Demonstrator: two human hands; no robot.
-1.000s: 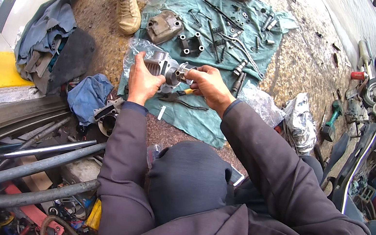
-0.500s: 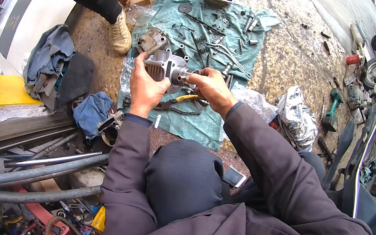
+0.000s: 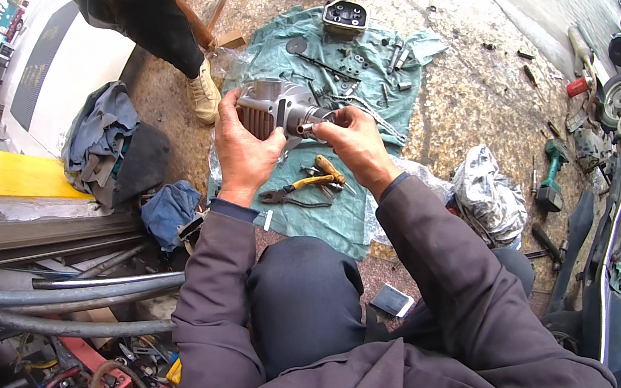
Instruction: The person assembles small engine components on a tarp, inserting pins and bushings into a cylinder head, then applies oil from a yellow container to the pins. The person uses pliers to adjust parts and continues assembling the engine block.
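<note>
A finned metal engine cylinder (image 3: pixel 283 114) is held up over the green cloth, its round sleeve end pointing right. My left hand (image 3: pixel 246 154) grips it from the left, fingers behind the fins and thumb along the near side. At the sleeve end, my right hand (image 3: pixel 360 147) is closed, thumb and fingers pinching a small shiny metal tube (image 3: pixel 306 128). Whether the tube touches the sleeve I cannot tell. Below the hands, pliers with yellow grips (image 3: pixel 297 188) lie on the cloth beside a yellow-handled tool (image 3: pixel 329 168).
The green cloth (image 3: pixel 316 230) carries several small engine parts and a cylinder head cover (image 3: pixel 345 19). A person's shoe (image 3: pixel 204 95) stands at its left edge. A phone (image 3: pixel 392 300) lies near my knee. Rightward are crumpled wrapping (image 3: pixel 489 194) and a green power drill (image 3: pixel 551 176).
The view has shifted, showing more of the person and wooden stool ahead. The cylinder is turned slightly, and the pliers below show more fully. Both hands keep their hold.
</note>
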